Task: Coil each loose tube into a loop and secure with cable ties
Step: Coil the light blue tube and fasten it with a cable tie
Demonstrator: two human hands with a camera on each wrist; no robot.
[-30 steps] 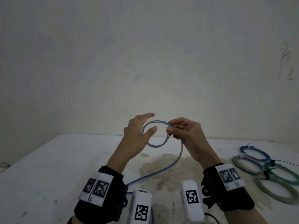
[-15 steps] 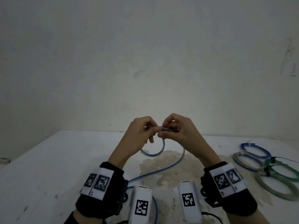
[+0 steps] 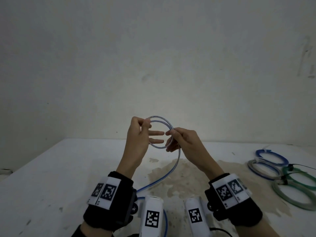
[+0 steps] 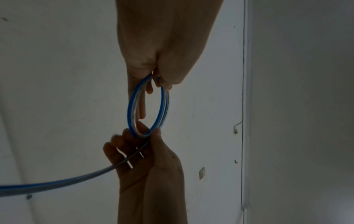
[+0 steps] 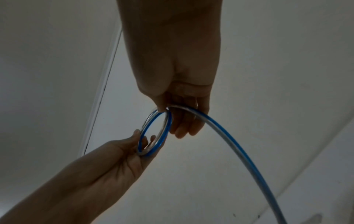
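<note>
A clear tube with a blue stripe (image 3: 159, 116) is held up over the table, wound into a small loop of two turns. My left hand (image 3: 147, 123) pinches the loop's upper left between thumb and forefinger, with the other fingers stretched through the ring. My right hand (image 3: 171, 133) pinches the loop's right side where the turns cross. From there the tube's free tail drops to the table and runs toward me, under my left wrist. The left wrist view shows the loop (image 4: 162, 106) between the left hand (image 4: 155, 78) and the right hand (image 4: 145, 136). In the right wrist view the tail (image 5: 220, 125) arcs away from the right hand (image 5: 164, 109).
Several tied coils lie at the table's right: a blue one (image 3: 271, 155), a grey one (image 3: 263, 170), a green one (image 3: 301, 178) and a pale green one (image 3: 294, 197). The white table (image 3: 51, 177) has a brown stain (image 3: 179, 177) below my hands. A bare wall stands close behind.
The loop has gone from one turn to two. My hands came together, then parted, and the left hand, earlier open, now pinches the coil.
</note>
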